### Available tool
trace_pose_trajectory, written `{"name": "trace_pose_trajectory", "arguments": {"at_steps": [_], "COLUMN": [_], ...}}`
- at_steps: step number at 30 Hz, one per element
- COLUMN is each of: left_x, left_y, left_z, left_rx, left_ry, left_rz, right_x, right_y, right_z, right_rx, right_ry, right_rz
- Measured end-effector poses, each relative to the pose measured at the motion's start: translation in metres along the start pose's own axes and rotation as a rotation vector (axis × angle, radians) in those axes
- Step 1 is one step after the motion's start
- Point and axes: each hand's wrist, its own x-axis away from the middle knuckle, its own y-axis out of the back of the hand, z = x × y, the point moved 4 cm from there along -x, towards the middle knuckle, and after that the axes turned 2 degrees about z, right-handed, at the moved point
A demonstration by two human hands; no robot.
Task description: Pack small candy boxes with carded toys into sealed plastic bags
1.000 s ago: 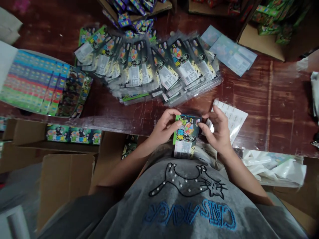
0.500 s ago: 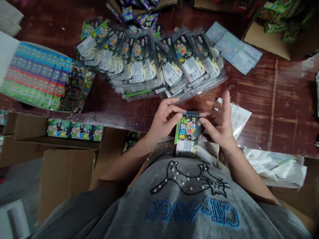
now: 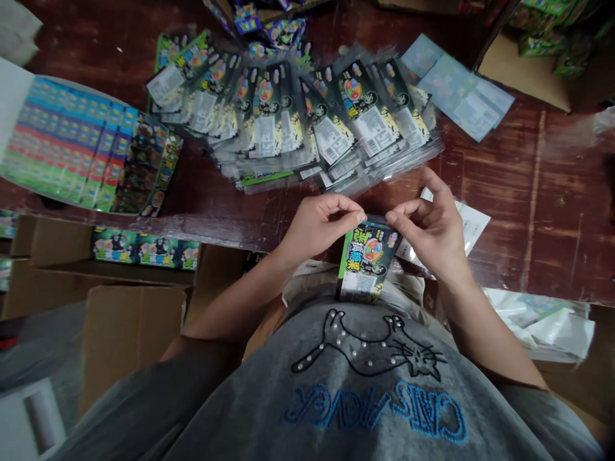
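Note:
Between my hands, in front of my body at the table's front edge, hangs a dark green and black printed candy packet (image 3: 368,259). My left hand (image 3: 327,221) pinches its top left corner between thumb and fingers. At the top right corner, my right hand (image 3: 430,227) grips the packet's edge with thumb and fingertip, its other fingers bent and raised. A white sheet of round stickers (image 3: 473,221) lies on the table, partly behind my right hand. Beyond my hands, a fanned row of similar packets in clear sleeves (image 3: 369,121) overlaps.
On the left lies a spread stack of colourful striped packs (image 3: 62,144). Pale bluish sheets (image 3: 464,93) lie at the right. Cardboard boxes with small packs stand at the back, one box (image 3: 521,64) at the right. Below the table's left edge is an open carton (image 3: 134,336).
Both hands have shifted slightly to the right. My right hand's raised index finger has bent, and its thumb and fingertip have closed on the packet's top corner.

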Motion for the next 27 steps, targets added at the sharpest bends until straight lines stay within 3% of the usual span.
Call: {"name": "trace_pose_trajectory", "arguments": {"at_steps": [5, 10, 15, 17, 20, 24, 27], "left_x": [0.004, 0.006, 0.005, 0.005, 0.007, 0.012, 0.016], "left_y": [0.003, -0.001, -0.006, -0.006, -0.006, -0.004, -0.003], "left_z": [0.010, 0.016, 0.012, 0.011, 0.012, 0.011, 0.007], "left_rx": [0.099, 0.108, 0.060, 0.042, 0.022, 0.038, 0.083], "left_ry": [-0.008, -0.031, -0.064, -0.077, -0.074, -0.042, -0.028], "left_rz": [0.105, 0.084, 0.082, 0.078, 0.071, 0.046, 0.041], "right_x": [0.009, -0.005, -0.032, -0.037, -0.040, -0.040, -0.042], "right_y": [0.009, 0.029, 0.018, 0.010, 0.001, 0.002, 0.004], "right_z": [0.012, 0.040, 0.049, 0.045, 0.039, 0.047, 0.052], "right_rx": [-0.041, 0.074, 0.163, 0.230, 0.344, 0.419, 0.411], "right_ry": [-0.097, -0.134, -0.258, -0.288, -0.248, -0.035, 0.010], "right_rz": [0.096, 0.163, 0.505, 0.572, 0.546, 0.427, 0.442]}}
